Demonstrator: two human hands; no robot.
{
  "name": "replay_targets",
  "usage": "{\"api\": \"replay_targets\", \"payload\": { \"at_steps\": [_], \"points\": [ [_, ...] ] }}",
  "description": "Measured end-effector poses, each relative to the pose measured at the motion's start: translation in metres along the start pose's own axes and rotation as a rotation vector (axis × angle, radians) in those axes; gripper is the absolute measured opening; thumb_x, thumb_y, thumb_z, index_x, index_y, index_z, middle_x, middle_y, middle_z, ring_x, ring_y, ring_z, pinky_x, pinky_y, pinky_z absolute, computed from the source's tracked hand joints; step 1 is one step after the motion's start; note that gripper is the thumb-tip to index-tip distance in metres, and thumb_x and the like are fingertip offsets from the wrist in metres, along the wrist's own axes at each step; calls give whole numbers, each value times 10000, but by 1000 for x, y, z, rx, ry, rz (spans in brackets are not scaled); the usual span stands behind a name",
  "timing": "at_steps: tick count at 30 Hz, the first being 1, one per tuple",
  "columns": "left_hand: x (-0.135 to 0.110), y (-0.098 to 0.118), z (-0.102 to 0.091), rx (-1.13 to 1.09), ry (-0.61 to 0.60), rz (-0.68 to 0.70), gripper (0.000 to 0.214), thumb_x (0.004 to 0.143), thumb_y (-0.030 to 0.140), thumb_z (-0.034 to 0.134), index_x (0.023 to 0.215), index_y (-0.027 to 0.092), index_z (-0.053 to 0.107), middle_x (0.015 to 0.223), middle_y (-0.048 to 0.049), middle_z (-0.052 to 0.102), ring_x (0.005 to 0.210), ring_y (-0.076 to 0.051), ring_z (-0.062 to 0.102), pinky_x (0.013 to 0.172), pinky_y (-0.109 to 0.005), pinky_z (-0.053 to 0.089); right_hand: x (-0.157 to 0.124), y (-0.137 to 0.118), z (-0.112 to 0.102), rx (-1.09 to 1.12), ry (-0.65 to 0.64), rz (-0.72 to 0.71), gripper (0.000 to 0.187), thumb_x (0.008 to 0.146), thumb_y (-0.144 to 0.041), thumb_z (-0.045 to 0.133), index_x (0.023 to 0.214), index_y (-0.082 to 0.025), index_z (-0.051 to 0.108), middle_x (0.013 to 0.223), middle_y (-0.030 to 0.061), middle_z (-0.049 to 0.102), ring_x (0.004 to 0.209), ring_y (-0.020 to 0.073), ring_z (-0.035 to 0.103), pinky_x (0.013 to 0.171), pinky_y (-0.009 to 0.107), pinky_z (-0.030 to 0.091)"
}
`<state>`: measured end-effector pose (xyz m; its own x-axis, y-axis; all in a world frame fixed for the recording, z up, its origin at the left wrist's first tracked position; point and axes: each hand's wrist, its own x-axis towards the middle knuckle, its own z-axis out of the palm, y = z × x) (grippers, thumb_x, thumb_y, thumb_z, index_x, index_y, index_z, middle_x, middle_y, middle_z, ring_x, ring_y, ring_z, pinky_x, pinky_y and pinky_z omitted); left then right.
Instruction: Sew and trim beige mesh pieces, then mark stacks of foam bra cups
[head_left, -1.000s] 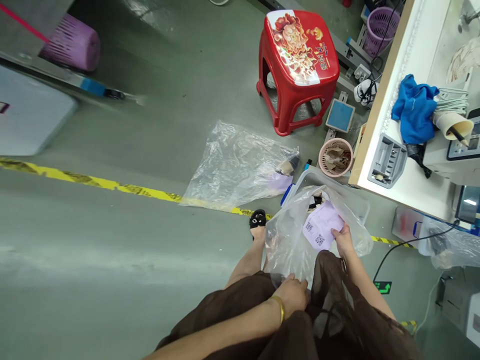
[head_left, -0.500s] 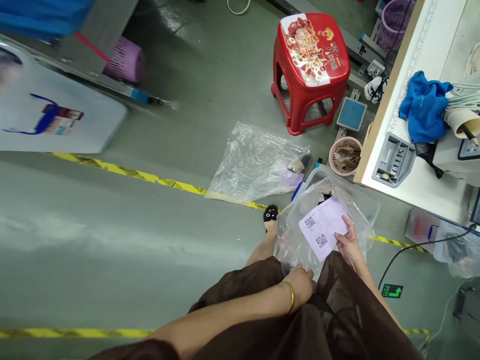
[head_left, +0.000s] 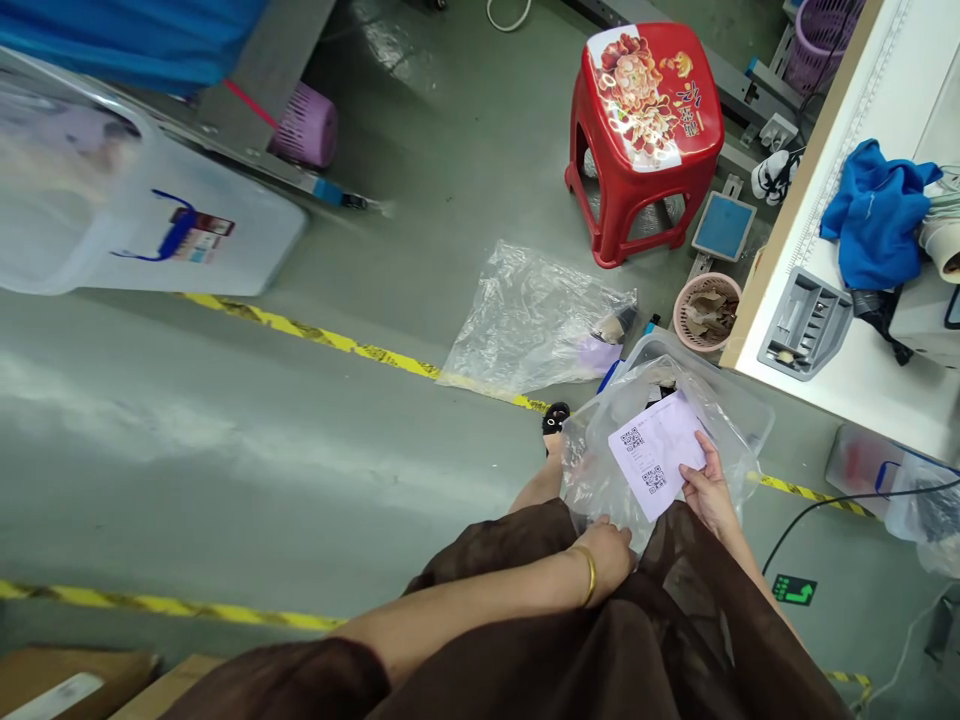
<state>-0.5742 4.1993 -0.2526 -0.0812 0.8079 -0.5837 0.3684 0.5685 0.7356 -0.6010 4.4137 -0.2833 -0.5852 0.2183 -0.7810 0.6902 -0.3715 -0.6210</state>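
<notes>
Between the fingers and thumb of my right hand (head_left: pixel 707 485) is a pale purple paper sheet (head_left: pixel 649 450) printed with two QR codes. Close to my lap, my left hand (head_left: pixel 606 555) is closed on the near edge of a clear plastic bag (head_left: pixel 600 470). The bag lies over a translucent plastic bin (head_left: pixel 757 415). Dark and tan pieces show partly beneath the sheet, too covered to name.
A second clear bag (head_left: pixel 525 330) lies on the floor ahead, by a yellow-black floor tape (head_left: pixel 330 340). Beyond stand a red stool (head_left: pixel 645 130) and a pink basket (head_left: pixel 705 305). A white worktable (head_left: pixel 892 370) is at right, a large translucent bin (head_left: pixel 210 250) at left.
The view has shifted, so the surroundings appear further right and cardboard boxes now show at the lower left. Both hands keep their holds on the sheet and the bag.
</notes>
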Motion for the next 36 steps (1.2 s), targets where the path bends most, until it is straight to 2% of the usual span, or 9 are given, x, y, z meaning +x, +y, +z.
{"api": "replay_targets", "payload": {
  "at_steps": [6, 11, 15, 18, 21, 23, 25, 30, 36],
  "points": [
    [-5, -1, -2, -82, 79, -38, 151, 838, 116, 615, 831, 176, 753, 980, -140, 740, 863, -274, 713, 937, -448, 445, 14, 21, -19, -174, 75, 12, 881, 687, -385, 821, 1490, -334, 462, 1310, 69, 674, 1094, 229, 699, 910, 380, 608],
    [-25, -12, -27, -234, 264, -110, 176, 816, 330, 765, 967, 240, 780, 968, -83, 738, 977, -281, 701, 1003, -437, 458, 4, 31, -38, -503, 54, 88, 852, 813, -589, 703, 1550, -305, 382, 1091, 57, 705, 970, 239, 719, 850, 415, 597],
    [-39, -52, -62, -365, 631, -447, 524, 968, 351, 597, 1475, 227, 555, 1540, -186, 491, 1463, -404, 405, 1204, -574, 292, -28, 32, -38, -841, -127, 123, 780, 853, -600, 698, 1501, -216, 497, 1104, 104, 744, 1108, 288, 710, 1037, 463, 497],
    [-32, -91, -82, -517, 804, -717, 859, 931, 356, 685, 1626, 85, 259, 1617, -297, 340, 1517, -486, 280, 1204, -652, 273, -54, 28, -32, -1082, -284, 144, 656, 909, -544, 677, 1471, -224, 565, 1208, 138, 746, 1213, 312, 670, 1091, 477, 432],
    [-14, -113, -90, -739, 775, -763, 651, 900, 335, 763, 1437, 68, 511, 1224, -171, 688, 1135, -322, 660, 982, -475, 548, -72, 17, -29, -1296, -399, 145, 645, 905, -506, 718, 1479, -248, 576, 1243, 131, 742, 1295, 341, 600, 1147, 527, 349],
    [-4, -116, -92, -851, 738, -744, 345, 968, 348, 701, 1221, 117, 650, 1025, -72, 721, 897, -207, 700, 834, -385, 599, -79, 9, -31, -1411, -453, 152, 679, 863, -500, 785, 1458, -236, 592, 1226, 121, 735, 1302, 353, 579, 1159, 567, 331],
    [1, -114, -95, -899, 745, -739, 263, 1007, 355, 656, 1160, 143, 674, 1069, -66, 713, 922, -194, 698, 852, -398, 606, -83, 1, -36, -1497, -479, 164, 644, 854, -499, 811, 1396, -204, 626, 1220, 113, 716, 1273, 345, 589, 1140, 584, 368],
    [-1, -104, -99, -948, 801, -794, 558, 922, 337, 765, 1416, 178, 559, 1450, -142, 564, 1306, -326, 568, 1089, -556, 501, -87, -17, -45, -1578, -419, 128, 410, 967, -452, 712, 1266, -176, 664, 1197, 91, 692, 1167, 279, 636, 1047, 508, 486],
    [8, -88, -95, -1274, 663, -773, 285, 1014, 372, 658, 1180, 141, 665, 1101, -69, 703, 913, -185, 696, 800, -363, 624, -96, -43, -39, -1586, -347, -20, 371, 960, -314, 699, 1299, -169, 659, 1151, 85, 710, 1165, 271, 626, 1041, 456, 462]
  ]
}}
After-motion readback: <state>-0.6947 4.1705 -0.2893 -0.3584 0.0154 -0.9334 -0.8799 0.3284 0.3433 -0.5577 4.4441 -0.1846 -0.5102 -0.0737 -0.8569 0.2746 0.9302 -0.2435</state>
